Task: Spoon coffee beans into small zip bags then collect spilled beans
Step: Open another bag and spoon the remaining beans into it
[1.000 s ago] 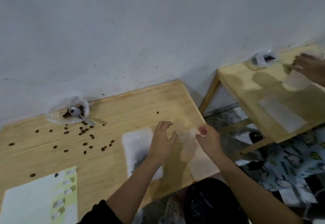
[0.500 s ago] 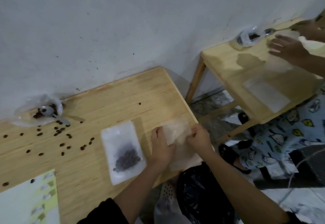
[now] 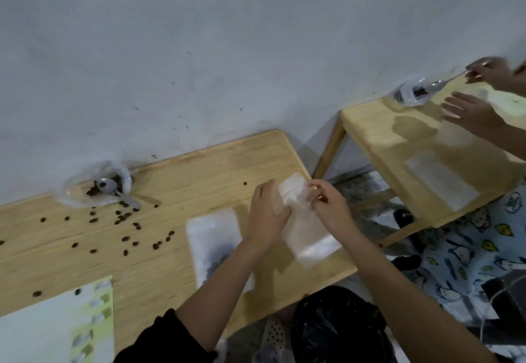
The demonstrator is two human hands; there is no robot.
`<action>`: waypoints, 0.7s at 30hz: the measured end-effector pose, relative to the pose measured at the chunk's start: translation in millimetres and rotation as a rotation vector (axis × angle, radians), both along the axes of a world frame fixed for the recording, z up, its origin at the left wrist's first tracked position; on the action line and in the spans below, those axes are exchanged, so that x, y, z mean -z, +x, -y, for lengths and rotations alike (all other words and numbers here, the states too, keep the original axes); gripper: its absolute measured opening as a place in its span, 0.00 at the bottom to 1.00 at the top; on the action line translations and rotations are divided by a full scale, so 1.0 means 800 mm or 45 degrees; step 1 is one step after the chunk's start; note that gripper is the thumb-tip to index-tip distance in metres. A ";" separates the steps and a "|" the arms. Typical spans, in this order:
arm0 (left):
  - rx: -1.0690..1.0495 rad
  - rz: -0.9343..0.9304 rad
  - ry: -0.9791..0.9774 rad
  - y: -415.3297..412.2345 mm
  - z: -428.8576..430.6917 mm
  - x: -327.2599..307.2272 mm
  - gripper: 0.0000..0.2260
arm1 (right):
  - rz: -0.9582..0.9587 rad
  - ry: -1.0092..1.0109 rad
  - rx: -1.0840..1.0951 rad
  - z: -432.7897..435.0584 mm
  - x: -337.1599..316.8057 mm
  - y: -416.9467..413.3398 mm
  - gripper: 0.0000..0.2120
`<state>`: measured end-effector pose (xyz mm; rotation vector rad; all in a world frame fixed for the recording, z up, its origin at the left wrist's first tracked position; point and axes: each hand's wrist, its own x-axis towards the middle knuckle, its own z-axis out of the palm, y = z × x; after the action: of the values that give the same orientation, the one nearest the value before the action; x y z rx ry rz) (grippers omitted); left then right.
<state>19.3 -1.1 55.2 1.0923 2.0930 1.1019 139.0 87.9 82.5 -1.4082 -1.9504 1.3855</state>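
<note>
Left hand (image 3: 267, 214) gripped the empty zip bag (image 3: 308, 239) by its side, right hand (image 3: 327, 206) pinched its mouth, just right of the filled zip bag (image 3: 210, 234). Opening step, I judged; next needs the spoon (image 3: 113, 189), well left of that filled bag, spilled beans (image 3: 125, 217) beside it.

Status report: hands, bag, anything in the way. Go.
Left hand and right hand both grip the empty zip bag near its top. Filled zip bag flat beside it. Spilled coffee beans loose on table, nothing blocking.
</note>
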 end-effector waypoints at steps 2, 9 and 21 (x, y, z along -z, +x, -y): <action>-0.050 0.086 0.112 -0.031 0.010 -0.029 0.25 | -0.051 0.033 -0.057 -0.003 -0.021 -0.022 0.13; -0.124 0.468 0.188 -0.158 0.083 -0.101 0.05 | -0.208 0.182 -0.293 0.033 -0.077 -0.139 0.10; -0.286 0.468 0.295 -0.305 0.249 -0.164 0.06 | -0.395 0.162 -0.479 0.183 -0.118 -0.346 0.04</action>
<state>-224.4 -200.5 186.6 0.6941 1.8561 1.5545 -137.7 -58.7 177.2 -0.7398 -2.1132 1.4982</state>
